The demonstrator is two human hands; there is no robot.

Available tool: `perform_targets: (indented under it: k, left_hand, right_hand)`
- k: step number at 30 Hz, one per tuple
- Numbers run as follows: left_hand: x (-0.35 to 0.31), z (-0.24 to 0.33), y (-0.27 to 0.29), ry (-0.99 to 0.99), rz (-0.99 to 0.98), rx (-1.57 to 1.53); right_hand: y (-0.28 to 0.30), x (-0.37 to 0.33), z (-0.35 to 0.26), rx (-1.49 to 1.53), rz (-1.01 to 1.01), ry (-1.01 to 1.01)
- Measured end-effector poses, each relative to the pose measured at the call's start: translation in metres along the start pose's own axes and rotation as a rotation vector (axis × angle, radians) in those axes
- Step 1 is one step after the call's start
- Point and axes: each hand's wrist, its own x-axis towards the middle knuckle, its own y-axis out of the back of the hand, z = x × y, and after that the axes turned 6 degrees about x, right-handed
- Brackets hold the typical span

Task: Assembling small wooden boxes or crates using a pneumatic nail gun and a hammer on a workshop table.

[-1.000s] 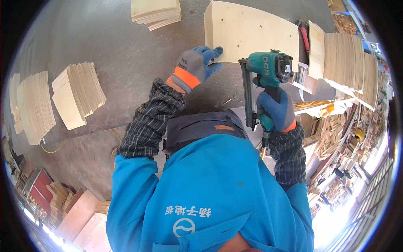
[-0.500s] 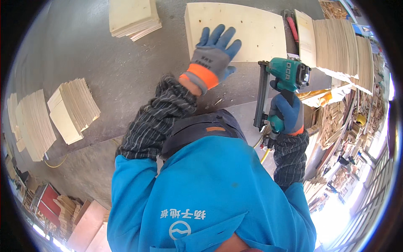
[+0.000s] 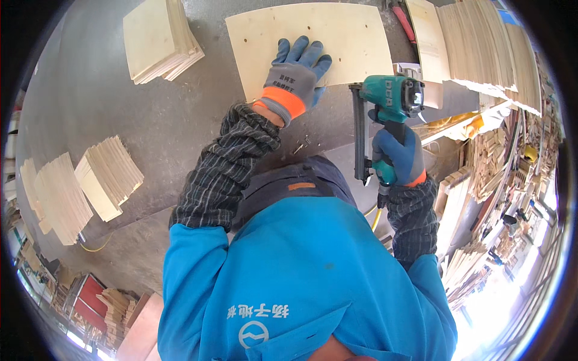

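Note:
My left hand [image 3: 295, 73], in a grey and blue work glove with an orange cuff, is open over the near left part of a pale wooden panel [image 3: 355, 42]. Its fingers point away from me, slightly spread; the palm is hidden. The panel lies flat on the dark work table [image 3: 198, 114] and has several small dark spots on its face. My right hand [image 3: 398, 151], gloved too, is wrapped round the handle of a teal and black nail gun [image 3: 385, 96]. The tool is held upright just nearer to me than the panel's right corner, its long dark magazine toward my left.
A stack of pale boards [image 3: 158, 39] stands at the far left, and bundles of thin boards [image 3: 111, 174] at the left. More stacked boards [image 3: 475, 45] fill the right side, beside a red-handled tool [image 3: 403, 23]. A yellow hose [image 3: 376, 220] shows below the nail gun.
The view has shifted. My left hand has come further onto the panel, and its fingers are closer together. My right hand still holds the nail gun, slightly further left in the view.

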Motion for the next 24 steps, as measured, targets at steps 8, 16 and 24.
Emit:
perform_targets:
  k: [8, 16, 24]
  left_hand:
    - [-0.001, 0.0, -0.004, -0.006, 0.05, -0.012]
    - [-0.001, 0.0, 0.002, -0.003, 0.046, -0.051]
    - [-0.001, 0.001, -0.001, 0.006, 0.045, -0.024]
  right_hand:
    - [-0.012, 0.012, -0.01, 0.023, -0.149, 0.0]
    - [-0.012, 0.023, -0.004, -0.082, -0.145, 0.031]
    - [-0.016, 0.019, -0.013, -0.02, -0.171, -0.026]
